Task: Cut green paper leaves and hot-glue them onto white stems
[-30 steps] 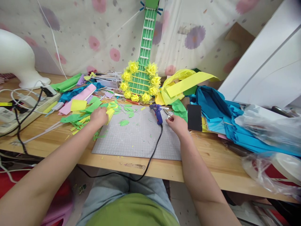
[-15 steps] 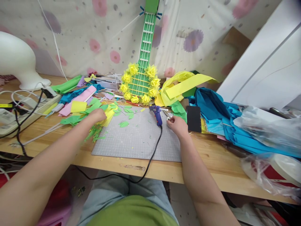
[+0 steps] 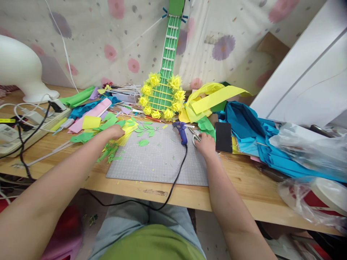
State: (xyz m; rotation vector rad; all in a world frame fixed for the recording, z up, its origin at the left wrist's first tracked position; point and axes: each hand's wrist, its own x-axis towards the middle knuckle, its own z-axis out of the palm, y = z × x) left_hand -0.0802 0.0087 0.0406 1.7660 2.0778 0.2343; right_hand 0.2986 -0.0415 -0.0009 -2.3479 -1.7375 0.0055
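Observation:
My left hand (image 3: pixel 116 132) rests at the left edge of the grey cutting mat (image 3: pixel 159 162), its fingers closed on yellow crepe paper (image 3: pixel 129 130). Green paper scraps (image 3: pixel 110 151) lie under and around that hand. At the mat's right side my right hand (image 3: pixel 205 144) has its fingers curled at the handles of a pair of scissors (image 3: pixel 195 138); part of the scissors is hidden. Just left of them lies a blue glue gun (image 3: pixel 181 133), its black cord running over the mat. Several green paper leaves (image 3: pixel 143 142) are scattered on the mat's upper left.
Behind the mat a green paper guitar with yellow flowers (image 3: pixel 164 94) leans on the wall. A phone (image 3: pixel 223 137) and blue paper (image 3: pixel 245 119) lie to the right. A power strip (image 3: pixel 32 131) and white foam head (image 3: pixel 18 68) stand left.
My right hand has shifted slightly, and more of the scissors' handle shows now. My left hand has moved a little to the right over the yellow paper.

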